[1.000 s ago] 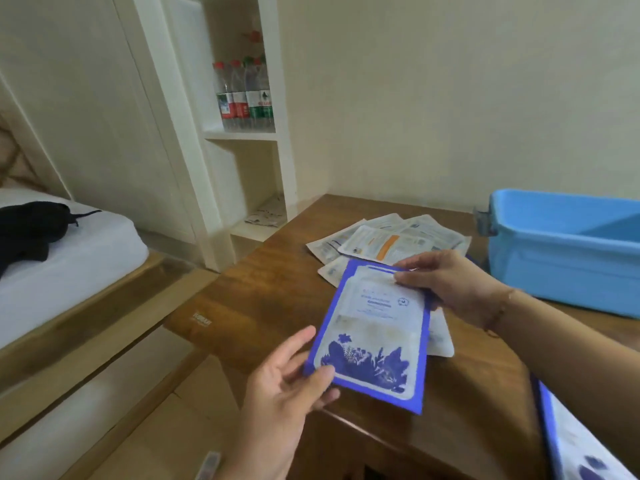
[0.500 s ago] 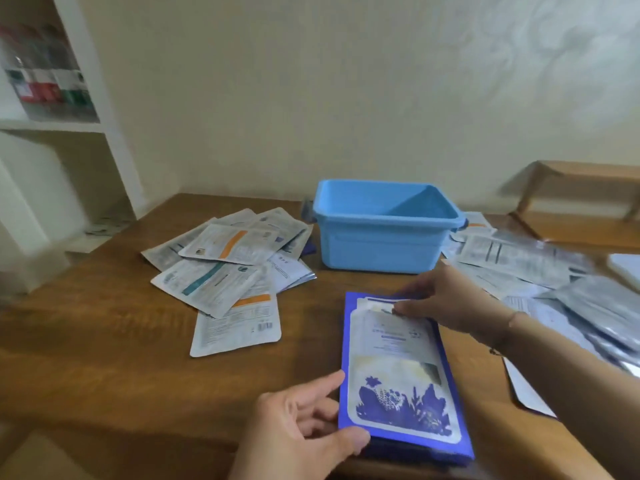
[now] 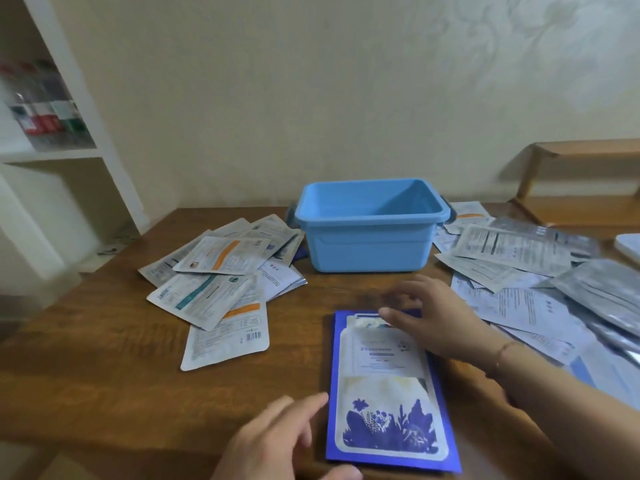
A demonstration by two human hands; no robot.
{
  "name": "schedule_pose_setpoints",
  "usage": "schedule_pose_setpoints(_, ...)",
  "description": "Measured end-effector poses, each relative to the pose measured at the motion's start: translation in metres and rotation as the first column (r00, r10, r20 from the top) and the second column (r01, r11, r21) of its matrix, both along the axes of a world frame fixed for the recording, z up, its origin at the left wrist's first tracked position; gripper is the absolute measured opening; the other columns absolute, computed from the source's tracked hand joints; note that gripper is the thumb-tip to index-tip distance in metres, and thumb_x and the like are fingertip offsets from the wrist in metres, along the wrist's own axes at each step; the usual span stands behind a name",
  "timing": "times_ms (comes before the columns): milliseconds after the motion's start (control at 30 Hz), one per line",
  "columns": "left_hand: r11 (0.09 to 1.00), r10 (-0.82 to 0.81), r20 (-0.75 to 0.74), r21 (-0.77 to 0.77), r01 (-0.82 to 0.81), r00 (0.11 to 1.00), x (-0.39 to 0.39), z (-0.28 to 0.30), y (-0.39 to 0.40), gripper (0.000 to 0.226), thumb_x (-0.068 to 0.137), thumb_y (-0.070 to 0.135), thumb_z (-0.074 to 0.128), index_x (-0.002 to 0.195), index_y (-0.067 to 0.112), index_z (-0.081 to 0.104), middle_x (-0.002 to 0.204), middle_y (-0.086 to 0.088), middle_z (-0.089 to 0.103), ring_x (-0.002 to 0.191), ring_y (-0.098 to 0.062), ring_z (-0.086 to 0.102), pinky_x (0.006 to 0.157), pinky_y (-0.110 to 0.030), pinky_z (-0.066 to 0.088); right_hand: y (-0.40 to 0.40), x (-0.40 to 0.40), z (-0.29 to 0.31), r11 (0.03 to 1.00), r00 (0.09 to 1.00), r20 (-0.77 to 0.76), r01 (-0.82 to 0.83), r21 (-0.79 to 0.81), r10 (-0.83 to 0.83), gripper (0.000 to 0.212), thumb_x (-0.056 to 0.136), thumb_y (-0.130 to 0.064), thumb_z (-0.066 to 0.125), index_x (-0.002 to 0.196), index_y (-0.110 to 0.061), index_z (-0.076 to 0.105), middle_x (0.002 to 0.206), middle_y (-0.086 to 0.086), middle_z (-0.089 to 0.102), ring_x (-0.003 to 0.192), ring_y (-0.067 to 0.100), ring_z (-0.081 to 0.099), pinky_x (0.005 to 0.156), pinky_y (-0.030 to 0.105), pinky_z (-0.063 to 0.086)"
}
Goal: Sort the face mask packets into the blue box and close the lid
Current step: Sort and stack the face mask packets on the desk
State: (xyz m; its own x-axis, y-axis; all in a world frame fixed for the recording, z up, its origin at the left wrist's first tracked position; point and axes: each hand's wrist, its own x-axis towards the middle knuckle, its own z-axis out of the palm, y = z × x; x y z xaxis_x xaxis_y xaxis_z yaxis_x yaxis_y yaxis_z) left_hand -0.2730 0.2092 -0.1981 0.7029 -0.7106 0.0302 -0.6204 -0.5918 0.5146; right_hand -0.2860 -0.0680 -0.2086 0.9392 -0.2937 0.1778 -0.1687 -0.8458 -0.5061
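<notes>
An open blue box (image 3: pixel 370 247) stands at the back middle of the wooden table (image 3: pixel 104 375), and I see nothing inside it. A blue face mask packet (image 3: pixel 384 393) with a white flower print lies flat near the front edge, on top of other blue packets. My right hand (image 3: pixel 433 317) rests on its far end with fingers spread. My left hand (image 3: pixel 277 441) hovers at its near left edge, fingers relaxed and thumb by the bottom edge. Loose white packets (image 3: pixel 214 271) lie left of the box.
A larger heap of white and silver packets (image 3: pixel 519 271) covers the table right of the box. A white flat object (image 3: pixel 628 245) shows at the right edge. Bottles (image 3: pixel 45 119) stand on a white shelf at left. A wooden bench (image 3: pixel 581 174) is behind right.
The blue packet came from held in the air at the left to lying flat on the table in front of the box. My left hand let go of its lower corner.
</notes>
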Motion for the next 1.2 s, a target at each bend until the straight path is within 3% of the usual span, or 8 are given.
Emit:
schedule_pose_setpoints(100,0.989,-0.146,0.309,0.071,0.130,0.940,0.004,-0.023,0.000,0.064,0.073,0.094,0.024,0.120,0.058,0.050,0.107,0.041,0.046,0.096,0.015,0.050,0.082,0.000,0.038,0.015,-0.008,0.002,0.984,0.981,-0.089,-0.175,-0.046,0.170,0.071,0.075,-0.083,0.038,0.127,-0.039,0.057,0.130,-0.023,0.048,0.121,0.004,0.043,0.104,0.033,0.040)
schedule_pose_setpoints(200,0.981,-0.174,0.363,-0.014,0.192,0.915,0.009,-0.043,-0.001,0.035,0.082,0.066,0.049,0.096,0.044,0.072,0.098,0.029,0.062,0.075,0.004,0.061,0.062,-0.010,0.052,0.020,-0.011,-0.005,0.956,0.958,-0.186,-0.247,-0.156,0.217,0.078,0.070,-0.091,0.033,0.132,-0.046,0.048,0.141,-0.025,0.038,0.129,0.003,0.032,0.110,0.038,0.032)
schedule_pose_setpoints(367,0.975,-0.173,0.378,-0.065,0.212,0.910,0.010,-0.050,-0.008,0.027,0.082,0.060,0.050,0.090,0.046,0.072,0.096,0.031,0.061,0.075,0.005,0.058,0.063,-0.009,0.049,0.013,-0.014,-0.012,0.959,0.964,-0.159,-0.239,-0.154,0.214,0.079,0.067,-0.094,0.033,0.128,-0.048,0.049,0.136,-0.028,0.039,0.126,-0.001,0.030,0.109,0.037,0.030)
schedule_pose_setpoints(533,0.981,-0.185,0.236,-0.009,0.192,0.954,0.009,-0.050,-0.012,0.033,0.079,0.073,0.050,0.095,0.049,0.065,0.097,0.032,0.054,0.082,0.012,0.049,0.066,-0.006,0.048,0.009,-0.014,-0.011,0.959,0.962,-0.172,-0.237,-0.154,0.210,0.077,0.068,-0.094,0.034,0.129,-0.049,0.048,0.137,-0.029,0.036,0.127,-0.003,0.027,0.109,0.036,0.029)
schedule_pose_setpoints(600,0.980,-0.198,0.189,0.027,0.196,0.962,0.016,-0.032,-0.012,0.043,0.080,0.076,0.049,0.113,0.051,0.061,0.112,0.034,0.050,0.099,0.013,0.049,0.085,-0.013,0.049,0.009,-0.015,-0.010,0.961,0.965,-0.162,-0.232,-0.151,0.208,0.077,0.069,-0.094,0.031,0.130,-0.050,0.046,0.136,-0.032,0.034,0.128,-0.007,0.024,0.110,0.032,0.028)
schedule_pose_setpoints(767,0.985,0.059,0.220,0.147,-0.093,0.974,0.095,0.002,-0.021,0.068,0.085,0.076,0.042,0.147,0.052,0.026,0.158,0.028,0.003,0.148,-0.005,-0.002,0.121,-0.041,0.011,0.018,-0.007,-0.001,0.969,0.981,-0.069,-0.188,-0.161,0.179,0.073,0.074,-0.091,0.019,0.130,-0.052,0.046,0.134,-0.040,0.030,0.131,-0.011,0.018,0.112,0.027,0.025)
schedule_pose_setpoints(1000,0.850,0.105,0.170,0.496,-0.177,0.980,0.192,-0.012,-0.002,0.072,0.084,0.082,0.029,0.145,0.062,-0.005,0.161,0.015,-0.023,0.148,-0.027,-0.024,0.114,-0.067,-0.009,0.066,0.052,0.028,0.934,0.934,-0.166,-0.337,-0.117,0.316,0.066,0.081,-0.077,0.037,0.138,-0.045,0.044,0.144,-0.030,0.030,0.133,-0.008,0.022,0.109,0.014,0.026)
schedule_pose_setpoints(1200,0.809,0.152,0.115,0.556,-0.191,0.982,0.191,-0.013,0.070,0.075,0.075,0.089,0.022,0.139,0.069,-0.010,0.157,0.022,-0.026,0.147,-0.021,-0.027,0.114,-0.064,-0.010,0.103,0.126,0.029,0.924,0.893,-0.318,-0.368,-0.108,0.318,0.064,0.088,-0.061,0.053,0.146,-0.042,0.033,0.158,-0.014,0.021,0.145,0.012,0.021,0.116,0.034,0.028)
